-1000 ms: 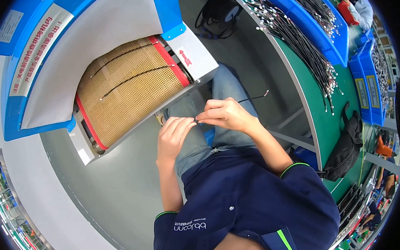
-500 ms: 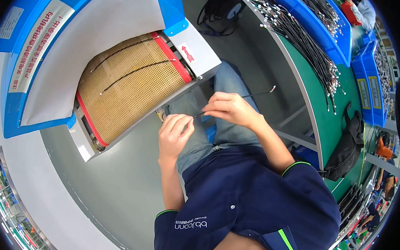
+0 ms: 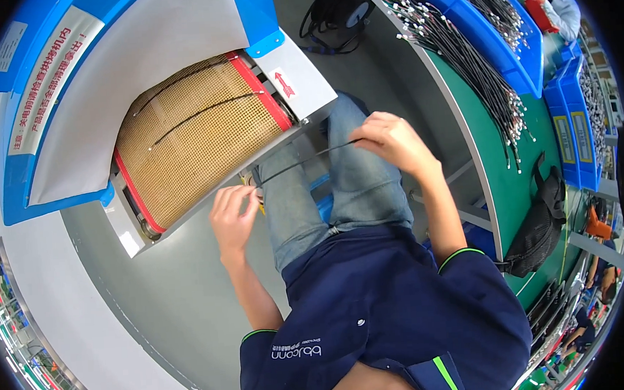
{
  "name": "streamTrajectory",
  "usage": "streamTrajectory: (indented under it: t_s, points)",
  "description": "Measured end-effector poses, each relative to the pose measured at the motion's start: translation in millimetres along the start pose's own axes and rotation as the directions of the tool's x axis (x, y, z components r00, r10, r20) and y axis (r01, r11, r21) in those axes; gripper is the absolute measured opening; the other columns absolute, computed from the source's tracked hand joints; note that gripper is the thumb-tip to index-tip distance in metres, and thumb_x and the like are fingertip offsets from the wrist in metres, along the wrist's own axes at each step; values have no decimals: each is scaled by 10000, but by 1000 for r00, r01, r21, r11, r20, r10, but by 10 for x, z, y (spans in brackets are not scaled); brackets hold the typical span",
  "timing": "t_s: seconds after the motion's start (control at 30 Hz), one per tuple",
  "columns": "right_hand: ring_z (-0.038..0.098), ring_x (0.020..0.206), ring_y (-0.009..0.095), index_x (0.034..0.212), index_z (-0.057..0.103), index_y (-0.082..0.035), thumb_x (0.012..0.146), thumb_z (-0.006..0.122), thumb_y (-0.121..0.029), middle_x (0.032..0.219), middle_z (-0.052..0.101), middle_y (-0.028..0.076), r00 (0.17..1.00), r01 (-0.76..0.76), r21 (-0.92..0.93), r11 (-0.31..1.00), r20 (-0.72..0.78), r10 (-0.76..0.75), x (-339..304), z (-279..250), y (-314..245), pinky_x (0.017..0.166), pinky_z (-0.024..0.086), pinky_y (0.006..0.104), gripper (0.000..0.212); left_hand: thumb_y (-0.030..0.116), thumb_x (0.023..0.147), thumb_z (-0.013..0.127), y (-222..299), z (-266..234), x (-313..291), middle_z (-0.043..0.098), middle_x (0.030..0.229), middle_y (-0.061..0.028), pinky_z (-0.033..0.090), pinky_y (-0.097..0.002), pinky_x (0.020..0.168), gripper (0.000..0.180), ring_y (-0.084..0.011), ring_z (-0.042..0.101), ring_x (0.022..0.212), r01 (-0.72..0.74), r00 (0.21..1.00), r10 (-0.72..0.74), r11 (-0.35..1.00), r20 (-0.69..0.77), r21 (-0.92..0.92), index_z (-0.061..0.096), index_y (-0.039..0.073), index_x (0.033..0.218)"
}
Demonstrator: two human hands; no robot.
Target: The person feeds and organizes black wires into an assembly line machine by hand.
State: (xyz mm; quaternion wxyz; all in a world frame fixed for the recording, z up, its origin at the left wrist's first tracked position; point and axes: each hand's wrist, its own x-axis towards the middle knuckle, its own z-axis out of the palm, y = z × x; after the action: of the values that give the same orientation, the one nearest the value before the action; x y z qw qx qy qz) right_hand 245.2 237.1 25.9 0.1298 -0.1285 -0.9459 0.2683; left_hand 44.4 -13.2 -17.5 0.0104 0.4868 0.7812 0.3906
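Stretched above my lap is a thin black cable (image 3: 305,160). My left hand (image 3: 234,212) pinches its left end between thumb and fingers, in front of the conveyor's near edge. Higher up and to the right, my right hand (image 3: 393,141) grips the other end, whose tip is hidden by the fingers. On the tan mesh conveyor belt (image 3: 216,140) with red borders lie two similar black cables, one nearer (image 3: 203,116) and one farther (image 3: 176,83) under the hood's opening. Both hands are off the belt.
A blue-framed machine hood (image 3: 10,170) covers the belt's far side. At right, a green-topped table (image 3: 457,107) carries a heap of black cables (image 3: 468,64), blue bins (image 3: 537,74) and a black bag (image 3: 539,231). A cable reel (image 3: 347,14) sits beyond the machine. Another person (image 3: 565,15) is at far right.
My hands have moved apart, the left one down and leftward, the right one up and rightward. More of the cable now shows between them.
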Motion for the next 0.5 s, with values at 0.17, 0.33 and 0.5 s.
streamTrajectory:
  t_s: [0.17, 0.33, 0.5]
  points:
    - [609, 751, 229, 842, 654, -35, 748, 683, -69, 784, 640, 76, 993, -109, -18, 994, 34, 110, -92, -156, 119, 675, 498, 332, 104, -26, 703, 704, -214, -110, -120, 641, 800, -54, 472, -305, 667, 148, -200, 581, 739, 71, 997, -70, 997, -32, 15, 639, 33, 822]
    - [618, 743, 220, 850, 656, -27, 750, 689, -36, 781, 637, 70, 996, 24, 125, 992, -83, -14, -111, -108, 123, 643, 500, 311, 106, -40, 708, 696, -214, -166, -146, 645, 802, -56, 478, -310, 673, 141, -211, 590, 746, 105, 994, -105, 994, -31, 16, 632, 26, 815]
    - [608, 715, 228, 862, 659, -32, 755, 686, -58, 768, 627, 73, 995, -29, 114, 993, -87, 39, -154, -113, 107, 642, 503, 322, 113, -45, 712, 697, -236, -189, -183, 645, 798, -61, 479, -297, 643, 135, -198, 587, 742, 135, 989, -136, 991, -51, -20, 637, 18, 815]
